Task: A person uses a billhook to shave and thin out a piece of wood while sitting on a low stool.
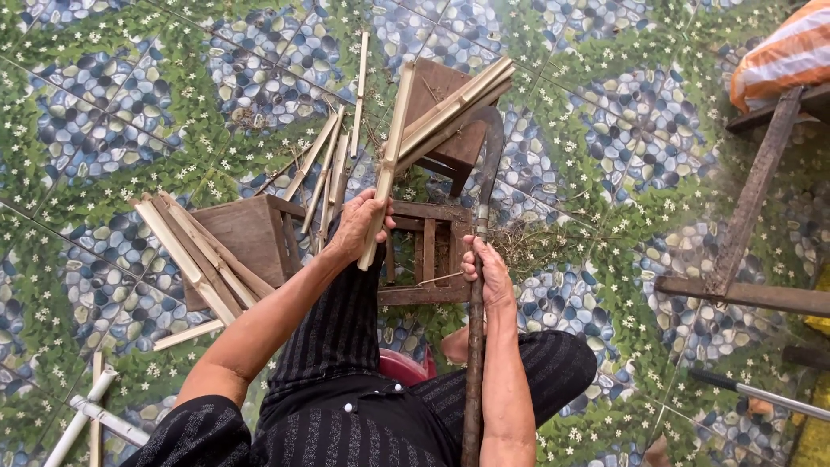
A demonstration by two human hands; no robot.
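Note:
My left hand point(359, 227) grips a long pale bamboo strip point(389, 160) that points up and away over a small wooden stool point(428, 251). My right hand point(488, 272) is closed around the long dark handle of a curved blade knife point(482, 225); its hooked tip arcs near a bundle of split bamboo pieces point(454, 108) lying across a second dark stool point(450, 121). I sit with striped dark trousers over my knees, and a red seat shows beneath me.
More split bamboo point(203, 255) rests on a wooden stool at the left, thin strips point(324, 169) lean nearby. White sticks point(86, 419) lie lower left. A wooden frame point(743, 233) and an orange-white sack point(782, 56) stand at right, all on pebble-patterned floor tiles.

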